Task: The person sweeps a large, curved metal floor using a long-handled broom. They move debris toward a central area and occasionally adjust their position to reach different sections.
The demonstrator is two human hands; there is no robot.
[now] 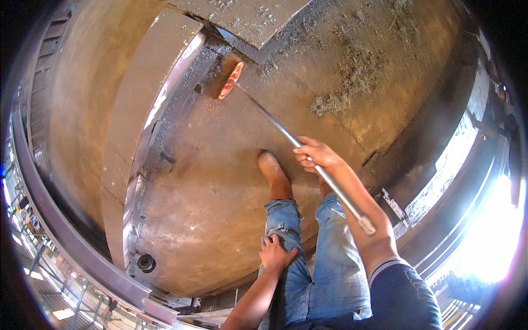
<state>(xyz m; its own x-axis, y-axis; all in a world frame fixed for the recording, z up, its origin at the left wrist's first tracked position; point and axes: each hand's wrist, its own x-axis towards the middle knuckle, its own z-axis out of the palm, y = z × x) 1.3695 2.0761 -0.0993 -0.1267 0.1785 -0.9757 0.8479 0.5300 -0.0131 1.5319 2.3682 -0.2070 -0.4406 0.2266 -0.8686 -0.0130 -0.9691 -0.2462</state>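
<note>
My right hand (317,153) is closed around the metal handle of a broom (273,119), about midway along it. The handle's free end lies near my right forearm. Its red head (231,81), with dark bristles, is at the far left, on the brown metal floor (220,137) beside a raised curved rib (159,107). My left hand (276,253) rests on my left knee, fingers apart and holding nothing. Grey metal shavings (355,82) lie scattered on the floor to the right of the broom head, and grit lines the rib's foot.
A raised plate (247,16) juts in at the far edge. One small dark ring-shaped piece (146,263) sits at the lower left. Along the right runs a pale-topped curved wall (454,159), with bright light beyond it. My left foot (273,168) stands on the floor.
</note>
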